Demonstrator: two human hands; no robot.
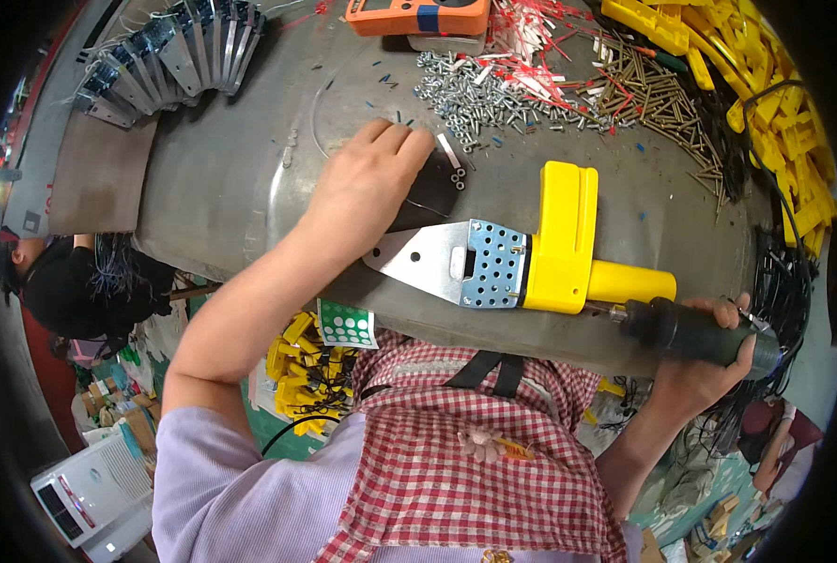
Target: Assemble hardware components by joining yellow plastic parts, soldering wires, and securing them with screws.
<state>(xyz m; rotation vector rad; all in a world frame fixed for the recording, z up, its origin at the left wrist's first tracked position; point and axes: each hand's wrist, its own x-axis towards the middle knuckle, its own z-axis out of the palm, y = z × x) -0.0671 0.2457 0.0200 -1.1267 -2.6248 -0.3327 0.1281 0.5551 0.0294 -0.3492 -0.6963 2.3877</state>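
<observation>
My right hand [709, 361] is wrapped round a dark green electric screwdriver [700, 330] at the table's right front edge. Its bit meets the side of a yellow plastic housing [561, 239] with a handle, lying in front of me. From the housing a perforated metal sleeve [495, 265] and a tapered silver plate [423, 261] reach left. Beyond the plate, my left hand [369, 178] hovers with fingers curled together over a dark flat piece [434, 188]. What those fingertips hold, if anything, is hidden. Beside them lie a short white tube [447, 150] and small nuts [457, 178].
Heaps of silver screws [475, 94], long brass-coloured screws [667, 103] and red-and-white wired parts [531, 47] cover the far table. An orange meter [418, 17] lies behind. Metal plates [179, 56] stand far left; yellow housings [794, 131] pile up right. A person [80, 286] is at left.
</observation>
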